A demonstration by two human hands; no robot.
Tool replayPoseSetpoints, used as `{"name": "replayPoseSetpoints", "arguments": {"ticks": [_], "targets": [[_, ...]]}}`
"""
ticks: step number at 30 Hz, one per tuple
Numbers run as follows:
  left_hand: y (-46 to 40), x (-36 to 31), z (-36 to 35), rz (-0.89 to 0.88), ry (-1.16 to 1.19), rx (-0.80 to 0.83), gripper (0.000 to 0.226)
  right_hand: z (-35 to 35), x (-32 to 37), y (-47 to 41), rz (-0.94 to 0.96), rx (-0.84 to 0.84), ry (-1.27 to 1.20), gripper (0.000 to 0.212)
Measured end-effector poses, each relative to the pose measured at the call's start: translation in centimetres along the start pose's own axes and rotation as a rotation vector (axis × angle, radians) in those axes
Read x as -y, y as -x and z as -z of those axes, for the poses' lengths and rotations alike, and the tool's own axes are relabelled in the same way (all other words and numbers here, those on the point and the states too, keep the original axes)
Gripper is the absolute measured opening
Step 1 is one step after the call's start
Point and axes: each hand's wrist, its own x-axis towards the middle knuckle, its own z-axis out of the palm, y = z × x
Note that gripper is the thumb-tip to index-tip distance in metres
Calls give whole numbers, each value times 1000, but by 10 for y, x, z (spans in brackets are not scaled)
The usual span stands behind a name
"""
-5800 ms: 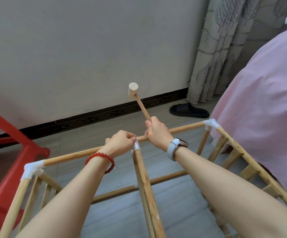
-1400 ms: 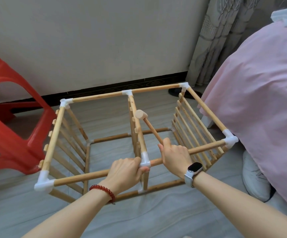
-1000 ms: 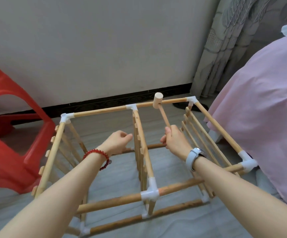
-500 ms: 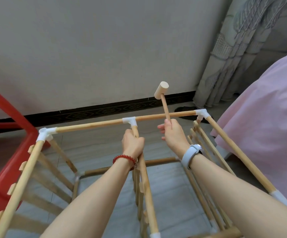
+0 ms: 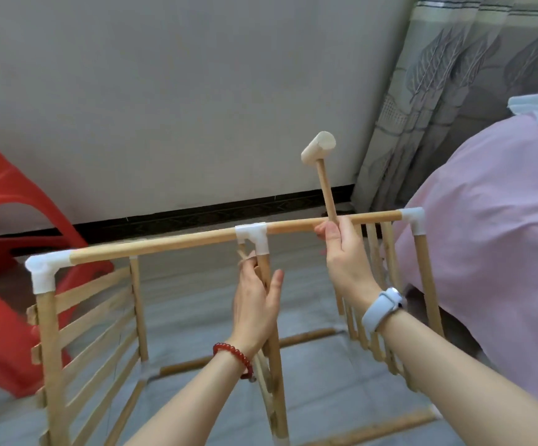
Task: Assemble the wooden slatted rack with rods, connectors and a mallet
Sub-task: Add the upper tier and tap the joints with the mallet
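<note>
The wooden slatted rack stands on the floor, its rods joined by white plastic connectors. My left hand holds the upright middle rod just below the white T-connector on the top rod. My right hand grips the handle of a small wooden mallet, which points up with its pale head above the top rod. White corner connectors sit at the left corner and the right corner. Slatted panels fill the left, middle and right sides.
A red plastic stool stands close to the rack's left side. A bed with a pink cover presses near the right side. A grey wall with a dark skirting and a patterned curtain lie behind. Grey floor shows inside the frame.
The view has swung lower, so the rods beside the middle connector now look upright. My left hand has loosened round the middle rod. The mallet is raised higher above the top rod.
</note>
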Motion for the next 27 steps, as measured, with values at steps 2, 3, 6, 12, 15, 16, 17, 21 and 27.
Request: {"name": "replayPoseSetpoints", "arguments": {"ticks": [2, 3, 6, 12, 15, 16, 17, 21, 27], "targets": [[18, 3, 5, 27, -25, 84, 54, 5, -1, 28, -5, 18, 17, 19], [26, 3, 9, 30, -49, 137, 57, 8, 1, 41, 11, 13, 29, 19], [56, 2, 23, 2, -130, 292, 42, 15, 9, 78, 93, -69, 103, 18], [126, -2, 38, 49, -123, 299, 13, 32, 19, 129, -5, -30, 352, 22], [155, 15, 39, 115, -189, 308, 17, 37, 15, 157, -105, 83, 403, 30], [160, 21, 38, 147, -223, 314, 17, 36, 10, 167, -127, 133, 419, 31], [166, 28, 37, 179, -257, 318, 14, 34, 4, 177, -156, 198, 426, 30], [181, 46, 34, 223, -374, 257, 15, 27, -15, 198, -226, 384, 429, 25], [185, 28, 77, -57, -734, 472, 24, 28, -4, 219, -39, 230, 415, 22]]}}
